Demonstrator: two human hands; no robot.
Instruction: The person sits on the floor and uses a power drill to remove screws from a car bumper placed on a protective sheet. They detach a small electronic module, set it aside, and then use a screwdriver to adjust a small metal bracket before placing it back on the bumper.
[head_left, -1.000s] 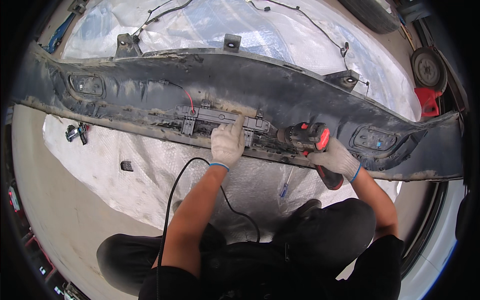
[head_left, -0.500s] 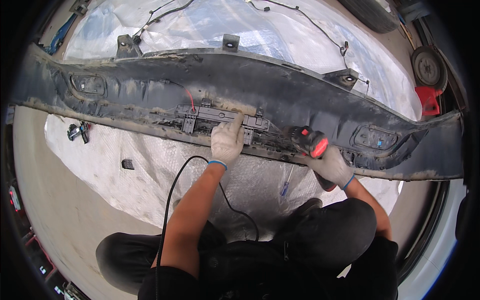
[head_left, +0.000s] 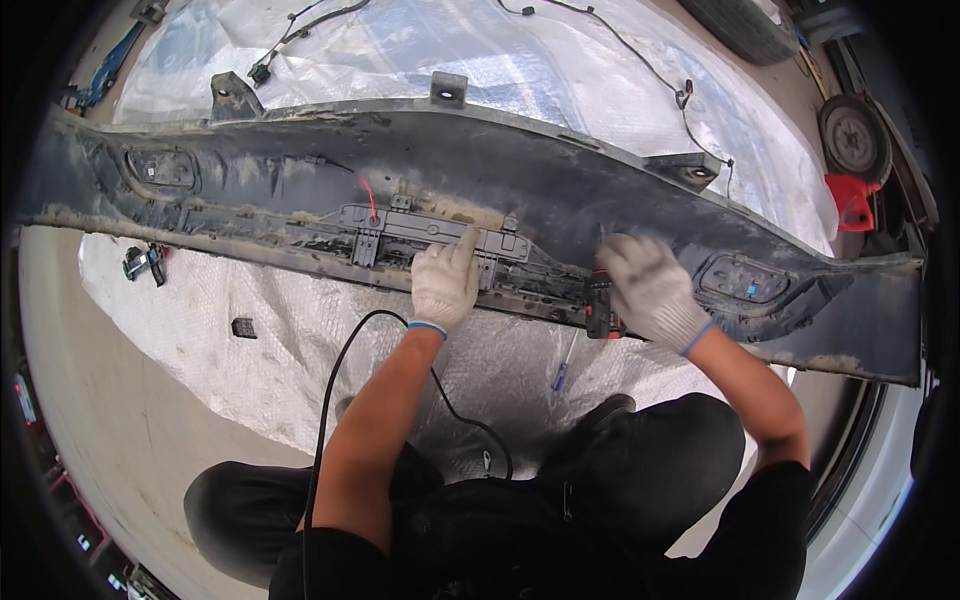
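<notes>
A long, dirty black car bumper (head_left: 560,150) stretches across in front of me with its inner side showing. A narrow black plastic module (head_left: 440,232) with a red wire (head_left: 366,196) lies along its middle. My left hand (head_left: 446,283), in a white knit glove, rests on this module, with the forefinger stretched out over it. To the right, my gloved right hand (head_left: 650,285) is closed round a black and red cordless drill (head_left: 599,306), partly hidden by the hand. The drill is over the bumper's lower edge, to the right of the module.
A blue-handled screwdriver (head_left: 560,376) lies on the silvery sheet (head_left: 280,360) before me. Small black parts (head_left: 146,263) and a black clip (head_left: 243,327) lie at left. A black cable (head_left: 328,400) loops past my left arm. Wiring (head_left: 640,55) lies beyond the bumper.
My right hand has swung the drill to another angle and raised its wrist. The bumper's right end sits lower in view. My left hand stays on the module.
</notes>
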